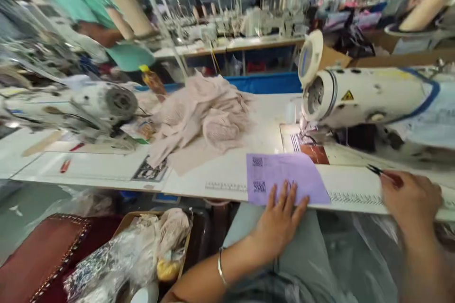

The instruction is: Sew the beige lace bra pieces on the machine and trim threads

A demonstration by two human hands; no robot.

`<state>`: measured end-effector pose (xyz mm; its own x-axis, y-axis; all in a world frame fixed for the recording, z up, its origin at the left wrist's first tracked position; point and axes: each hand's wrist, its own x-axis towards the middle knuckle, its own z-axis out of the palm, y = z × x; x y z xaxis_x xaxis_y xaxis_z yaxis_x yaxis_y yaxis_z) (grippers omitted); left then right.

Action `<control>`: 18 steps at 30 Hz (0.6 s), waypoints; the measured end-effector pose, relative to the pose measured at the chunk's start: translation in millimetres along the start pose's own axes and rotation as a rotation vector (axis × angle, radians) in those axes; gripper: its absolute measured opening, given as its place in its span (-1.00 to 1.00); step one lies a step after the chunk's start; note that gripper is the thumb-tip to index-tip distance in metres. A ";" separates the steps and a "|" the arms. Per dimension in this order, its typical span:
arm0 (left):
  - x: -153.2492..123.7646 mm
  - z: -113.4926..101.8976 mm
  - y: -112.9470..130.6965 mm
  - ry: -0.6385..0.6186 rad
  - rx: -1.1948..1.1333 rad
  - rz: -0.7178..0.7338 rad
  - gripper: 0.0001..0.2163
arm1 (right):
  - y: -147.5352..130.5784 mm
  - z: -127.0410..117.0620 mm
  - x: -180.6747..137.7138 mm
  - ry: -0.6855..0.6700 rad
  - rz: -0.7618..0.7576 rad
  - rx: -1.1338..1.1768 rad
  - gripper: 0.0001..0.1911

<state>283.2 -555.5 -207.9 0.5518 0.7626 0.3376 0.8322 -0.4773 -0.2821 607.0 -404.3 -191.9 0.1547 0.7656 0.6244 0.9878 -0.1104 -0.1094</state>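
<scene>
A purple paper sheet [280, 168] with printed square codes lies at the table's front edge. My left hand [279, 220] rests flat on its lower part, fingers spread, with a bangle on the wrist. At the right, my right hand [414, 199] is closed around thread snips [376, 169], whose two dark tips point left over the table. The handle is mostly hidden in my fingers. Behind the paper stands a white sewing machine [369, 94], its needle area just beyond the sheet. A heap of pale pink fabric pieces [209, 113] lies to the left.
Another sewing machine [88, 104] stands at the left, near a bottle with a yellow cap [152, 81]. A printed ruler [355, 198] runs along the table edge. Below sits a box of plastic-wrapped items [135, 246] beside a red cushioned seat [46, 251]. A person in green [81, 4] stands beyond.
</scene>
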 end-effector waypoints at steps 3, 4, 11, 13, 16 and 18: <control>2.7 -3.7 -2.3 -0.045 -0.069 0.009 -0.39 | 32.0 -5.2 -30.4 -0.131 0.040 -0.083 -0.81; 2.2 -4.3 -2.1 -0.051 -0.080 0.009 -0.39 | 35.5 -2.9 -32.0 -0.149 0.041 -0.087 -0.77; -0.5 -7.1 1.9 -0.074 -0.092 0.000 -0.37 | 37.1 8.5 -29.8 -0.069 0.032 0.047 -0.69; 1.2 -5.3 -1.4 -0.078 -0.102 -0.002 -0.39 | 31.1 5.9 -27.0 -0.081 0.048 0.071 -0.68; 1.9 -5.7 -12.8 -0.041 -0.174 -0.010 -0.49 | 9.3 -10.0 -21.9 -0.047 0.108 0.193 -0.61; 0.7 -10.0 -21.0 0.035 -0.280 -0.023 -0.57 | -8.1 -28.5 -27.3 0.090 0.171 0.374 -0.59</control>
<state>266.7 -549.3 -192.7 0.5297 0.7618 0.3729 0.8246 -0.5654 -0.0164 595.1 -442.3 -186.0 0.3332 0.6959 0.6362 0.8770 0.0190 -0.4802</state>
